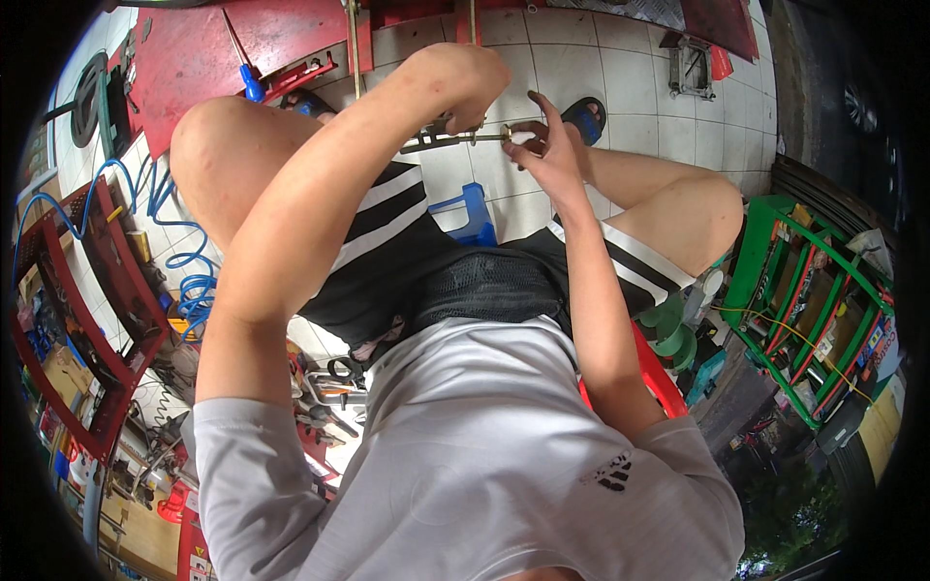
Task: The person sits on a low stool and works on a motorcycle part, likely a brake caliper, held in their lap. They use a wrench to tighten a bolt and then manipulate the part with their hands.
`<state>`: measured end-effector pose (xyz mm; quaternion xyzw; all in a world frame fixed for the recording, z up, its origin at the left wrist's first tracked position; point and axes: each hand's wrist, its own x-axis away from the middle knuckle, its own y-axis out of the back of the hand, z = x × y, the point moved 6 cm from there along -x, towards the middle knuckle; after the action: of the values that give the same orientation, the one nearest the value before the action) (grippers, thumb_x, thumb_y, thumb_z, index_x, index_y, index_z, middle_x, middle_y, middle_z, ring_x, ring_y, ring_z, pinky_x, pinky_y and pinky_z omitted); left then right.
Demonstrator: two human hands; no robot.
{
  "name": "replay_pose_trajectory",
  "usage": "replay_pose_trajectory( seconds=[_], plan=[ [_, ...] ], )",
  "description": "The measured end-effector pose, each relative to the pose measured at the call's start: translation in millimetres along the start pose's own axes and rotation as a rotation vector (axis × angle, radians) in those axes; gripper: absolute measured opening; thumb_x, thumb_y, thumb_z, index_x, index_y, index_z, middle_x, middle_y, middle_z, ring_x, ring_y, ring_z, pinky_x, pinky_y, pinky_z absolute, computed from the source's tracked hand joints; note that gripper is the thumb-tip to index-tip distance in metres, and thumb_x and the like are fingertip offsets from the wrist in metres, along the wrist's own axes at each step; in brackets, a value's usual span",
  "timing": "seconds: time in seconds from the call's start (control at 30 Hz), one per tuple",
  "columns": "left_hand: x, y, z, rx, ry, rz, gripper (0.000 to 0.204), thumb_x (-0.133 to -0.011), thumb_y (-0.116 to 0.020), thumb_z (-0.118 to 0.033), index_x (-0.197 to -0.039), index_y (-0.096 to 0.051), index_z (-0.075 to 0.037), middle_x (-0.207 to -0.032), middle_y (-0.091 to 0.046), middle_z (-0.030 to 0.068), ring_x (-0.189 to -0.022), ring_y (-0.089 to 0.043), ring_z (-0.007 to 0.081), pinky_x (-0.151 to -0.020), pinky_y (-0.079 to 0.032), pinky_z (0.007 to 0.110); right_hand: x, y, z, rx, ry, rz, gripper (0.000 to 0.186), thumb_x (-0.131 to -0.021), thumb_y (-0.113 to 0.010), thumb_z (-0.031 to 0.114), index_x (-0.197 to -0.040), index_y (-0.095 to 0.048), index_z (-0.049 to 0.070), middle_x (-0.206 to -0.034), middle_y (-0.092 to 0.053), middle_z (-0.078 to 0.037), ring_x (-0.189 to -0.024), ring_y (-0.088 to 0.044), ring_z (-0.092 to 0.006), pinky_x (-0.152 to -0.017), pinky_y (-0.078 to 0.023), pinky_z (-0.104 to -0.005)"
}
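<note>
White tiles [630, 92] cover the floor, and a blue screwdriver [252, 85] lies on a red board [184, 58]. Up between the knees, maybe so both sides can reach it, is a thin metal rod [441, 144]. Its end is pinched by the right hand [550, 145]; the left hand [475, 77] curls close, but I cannot tell its grip.

I saw small dark lettering [603, 471] beside slanted black bars [617, 474] on the chest of the white short-sleeved cloth shirt [465, 436]. Pale letters stood along the side of the green metal rack [809, 412], and print crossed the blue-and-white panel [884, 347] at its edge, too small and slanted for me to read fully.
</note>
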<state>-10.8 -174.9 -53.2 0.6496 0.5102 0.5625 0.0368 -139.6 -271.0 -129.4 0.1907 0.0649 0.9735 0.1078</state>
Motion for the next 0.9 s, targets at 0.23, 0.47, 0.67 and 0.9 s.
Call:
replay_pose_trajectory(
  seconds=[0.23, 0.47, 0.67, 0.9],
  plan=[
    [-10.0, -8.4, 8.1, 0.006, -0.001, -0.038, 0.031, -0.054, -0.075, 0.001, -0.085, -0.072, 0.002, -0.076, -0.072, 0.0155, -0.073, -0.072, 0.0273, -0.064, -0.057, 0.038, -5.4, 0.8, -9.4, -0.017, -0.138, 0.061, 0.063, -0.089, -0.064, 0.005, -0.146, -0.036, 0.007, -0.077, -0.064, -0.005, -0.065, -0.055, -0.0095, -0.056, -0.042, -0.0234],
    [-11.7, -7.1, 9.5, 0.004, 0.031, -0.04, 0.033, -0.052, -0.075, 0.0, -0.084, -0.071, 0.001, -0.075, -0.071, 0.0145, -0.072, -0.072, 0.0265, -0.063, -0.056, 0.037, -4.5, 1.6, -12.1, -0.003, -0.172, 0.039, 0.056, -0.09, -0.068, 0.023, -0.138, -0.044, 0.006, -0.073, -0.066, -0.005, -0.063, -0.057, -0.0086, -0.057, -0.044, -0.0241],
    [-11.3, -7.8, 12.2, 0.054, 0.019, -0.025, 0.022, -0.056, -0.072, 0.006, -0.078, -0.072, 0.006, -0.079, -0.071, 0.0208, -0.076, -0.072, 0.032, -0.062, -0.057, 0.04, 0.3, 0.7, -7.2, -0.039, -0.189, 0.107, 0.049, -0.097, -0.058, 0.025, -0.139, -0.044, 0.006, -0.078, -0.063, -0.004, -0.063, -0.057, -0.0093, -0.056, -0.043, -0.0228],
    [-12.6, -8.3, 10.5, 0.034, 0.013, -0.001, 0.027, -0.055, -0.075, 0.002, -0.081, -0.072, 0.004, -0.074, -0.071, 0.0176, -0.07, -0.071, 0.0282, -0.062, -0.056, 0.038, 3.2, 6.7, -9.2, -0.28, -0.228, 0.06, 0.047, -0.098, -0.051, 0.038, -0.132, -0.051, 0.005, -0.081, -0.067, -0.01, -0.053, -0.054, -0.011, -0.053, -0.043, -0.024]
  ],
)
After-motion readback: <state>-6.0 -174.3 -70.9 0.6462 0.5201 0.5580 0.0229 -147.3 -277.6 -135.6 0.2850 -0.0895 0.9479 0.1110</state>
